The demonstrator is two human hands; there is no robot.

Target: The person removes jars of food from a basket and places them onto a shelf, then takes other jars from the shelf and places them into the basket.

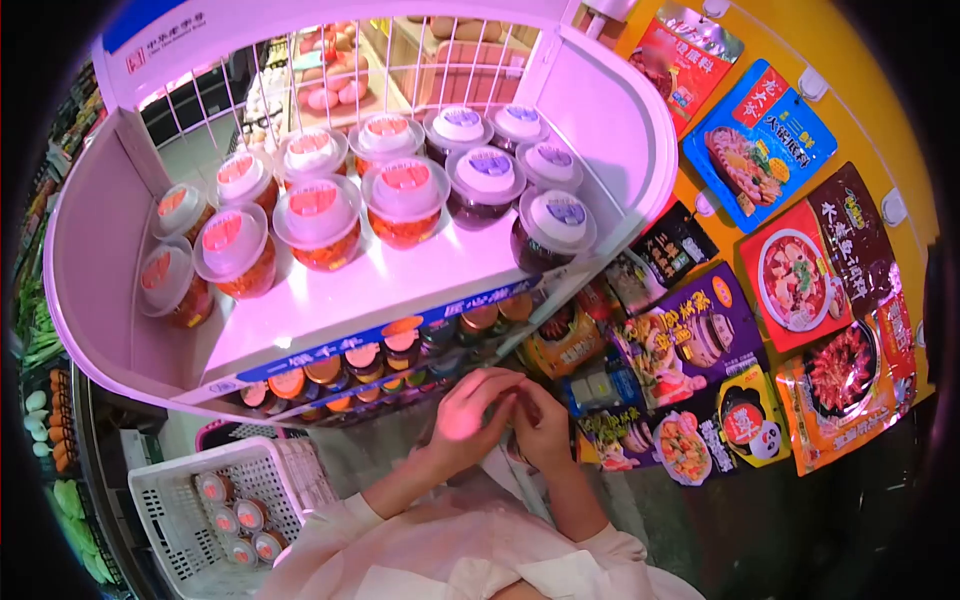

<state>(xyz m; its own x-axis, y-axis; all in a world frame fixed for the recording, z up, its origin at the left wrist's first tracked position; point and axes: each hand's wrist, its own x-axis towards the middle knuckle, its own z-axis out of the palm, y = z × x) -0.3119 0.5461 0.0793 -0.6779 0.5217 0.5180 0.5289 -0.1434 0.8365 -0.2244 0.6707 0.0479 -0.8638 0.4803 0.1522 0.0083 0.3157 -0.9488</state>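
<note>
My left hand and my right hand meet in front of my body, fingers curled and fingertips close together. Anything between them is hidden from this angle. Just beyond them is the white curved display shelf. Clear tubs with red-orange contents, such as one with a red label, fill its left and middle. Tubs with dark contents and purple labels, such as this tub, stand at its right. Below at the left, a white plastic basket holds several lidded tubs.
Lidded jars line a lower tier under the shelf. Hanging food packets, including a blue packet and a purple packet, cover the orange rack at the right. A wire guard edges the shelf's back. Vegetables lie far left.
</note>
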